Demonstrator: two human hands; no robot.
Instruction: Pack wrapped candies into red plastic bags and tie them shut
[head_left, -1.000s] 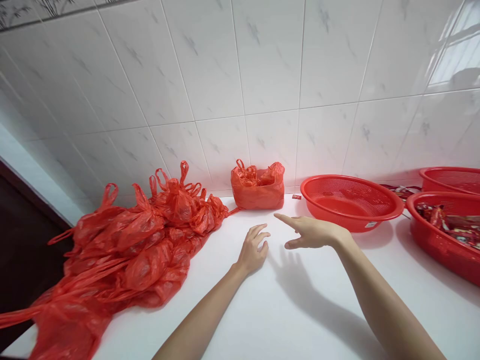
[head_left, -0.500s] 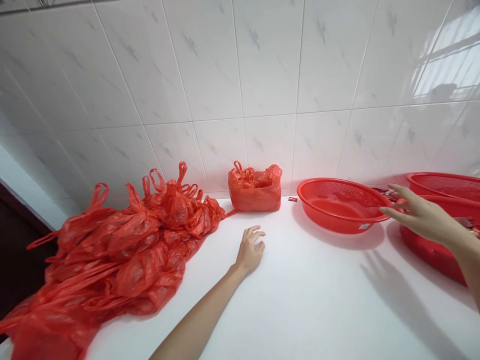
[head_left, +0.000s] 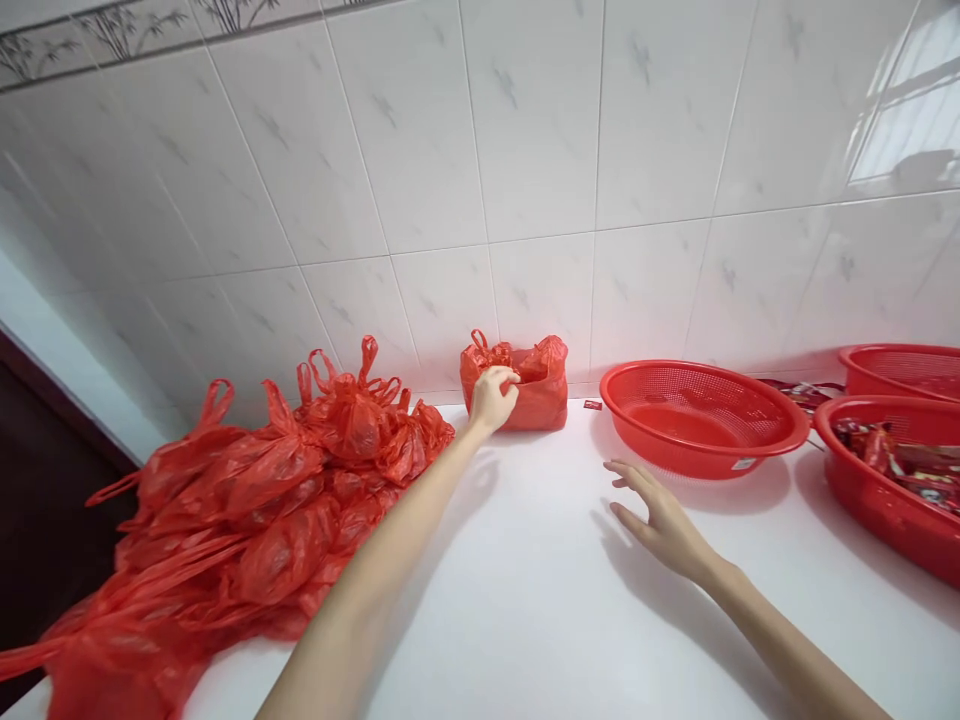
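Observation:
My left hand (head_left: 494, 400) is in front of the open red plastic bag (head_left: 541, 398) by the wall, its fingers loosely bent and nothing seen in them. Whether the fingertips touch the bag's rim I cannot tell. Inside that bag is more crumpled red plastic, partly hidden by the hand. My right hand (head_left: 664, 525) hovers above the white table (head_left: 555, 600) with fingers apart, holding nothing. Just beyond it stands a red mesh basket (head_left: 701, 460) with no contents visible inside.
Many tied red plastic bags (head_left: 285, 500) are heaped on the left. At the right edge, a red basin (head_left: 877, 500) holds small wrapped packets (head_left: 900, 455), with another red basket (head_left: 900, 372) behind it. A small red packet (head_left: 592, 405) lies near the tiled wall (head_left: 536, 190).
My left hand has moved forward from the table to the open red bag. My right hand has come left, away from the basin and basket, to over the table. The view has shifted slightly.

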